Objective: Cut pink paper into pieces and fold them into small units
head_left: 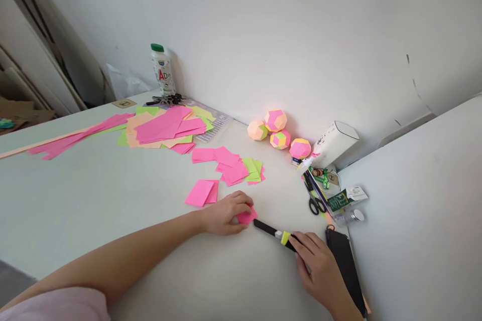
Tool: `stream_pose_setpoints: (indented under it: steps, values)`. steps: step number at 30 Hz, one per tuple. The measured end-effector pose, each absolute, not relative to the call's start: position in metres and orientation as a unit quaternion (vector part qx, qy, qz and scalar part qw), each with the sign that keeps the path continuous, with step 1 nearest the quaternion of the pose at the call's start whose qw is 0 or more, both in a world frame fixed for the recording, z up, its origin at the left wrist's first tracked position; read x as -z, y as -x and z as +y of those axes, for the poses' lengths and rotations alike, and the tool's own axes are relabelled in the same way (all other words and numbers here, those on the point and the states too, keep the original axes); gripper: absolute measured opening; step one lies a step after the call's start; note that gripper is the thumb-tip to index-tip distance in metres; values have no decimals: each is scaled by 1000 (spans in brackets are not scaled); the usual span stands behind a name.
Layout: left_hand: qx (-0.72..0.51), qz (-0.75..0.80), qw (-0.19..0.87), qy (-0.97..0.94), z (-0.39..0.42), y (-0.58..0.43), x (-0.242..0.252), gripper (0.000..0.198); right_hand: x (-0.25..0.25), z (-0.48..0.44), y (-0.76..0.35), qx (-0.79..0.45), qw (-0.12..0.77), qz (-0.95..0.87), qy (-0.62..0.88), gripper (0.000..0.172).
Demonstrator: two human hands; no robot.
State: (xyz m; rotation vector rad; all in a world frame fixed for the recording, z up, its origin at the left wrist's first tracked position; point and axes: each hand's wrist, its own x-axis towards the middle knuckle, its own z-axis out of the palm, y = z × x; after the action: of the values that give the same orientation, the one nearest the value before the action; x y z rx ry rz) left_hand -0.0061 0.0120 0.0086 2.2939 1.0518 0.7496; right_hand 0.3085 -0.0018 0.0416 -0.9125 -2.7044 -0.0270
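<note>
My left hand [228,214] is on the white table, its fingers curled over a small pink piece of paper [247,215]. In my right hand [317,264] is a utility knife [285,238] with a long black blade and a yellow-green part near the grip. The tip of its blade points at the pink paper, close to its lower right edge; whether they touch I cannot tell. Folded pink paper [202,193] lies just beyond my left wrist. Farther off are loose pink squares [229,165] and green squares [252,169].
A pile of coloured paper [161,125] and long paper strips [86,135] lie at the left. Several faceted paper balls [276,120] rest against the wall. Scissors [317,204], a green-and-white box [346,198] and a black case [345,266] line the right edge. A white bottle [162,71] stands behind.
</note>
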Motion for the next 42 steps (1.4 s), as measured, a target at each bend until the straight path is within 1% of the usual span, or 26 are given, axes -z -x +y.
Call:
stream_pose_setpoints:
  steps: [10, 33, 42]
  values:
    - [-272, 381, 238, -851, 13, 6, -4, 26, -42, -2, -305, 13, 141, -938, 317, 40]
    - [-259, 379, 235, -857, 13, 7, -3, 30, -45, -5, -301, 13, 138, -938, 318, 39]
    - [-261, 371, 235, -860, 13, 8, -3, 36, -45, -6, -302, 3, 144, -936, 321, 40]
